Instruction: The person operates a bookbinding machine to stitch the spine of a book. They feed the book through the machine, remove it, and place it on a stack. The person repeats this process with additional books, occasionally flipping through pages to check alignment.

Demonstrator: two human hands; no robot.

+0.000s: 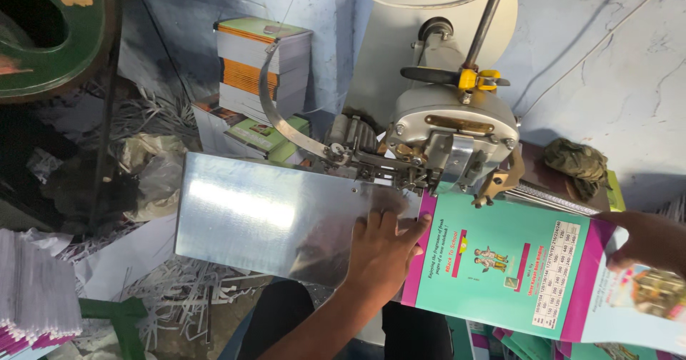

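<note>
Pressing left hand [382, 249] spread on notebook cover [500, 267] | right hand [647, 242] pinching edge, fingertips blurred

The left hand [382, 249] lies flat on the shiny metal table plate [264, 213], fingers touching the teal-and-magenta notebook cover [500, 267] at its 3 o'clock. The right hand [654, 242] grips the cover's far edge. The stitching machine head [454, 135] sits at the cover's 12 o'clock.

A notebook cover [500, 267] lies on the metal plate [264, 217], under the stitching head [450, 142].
</note>
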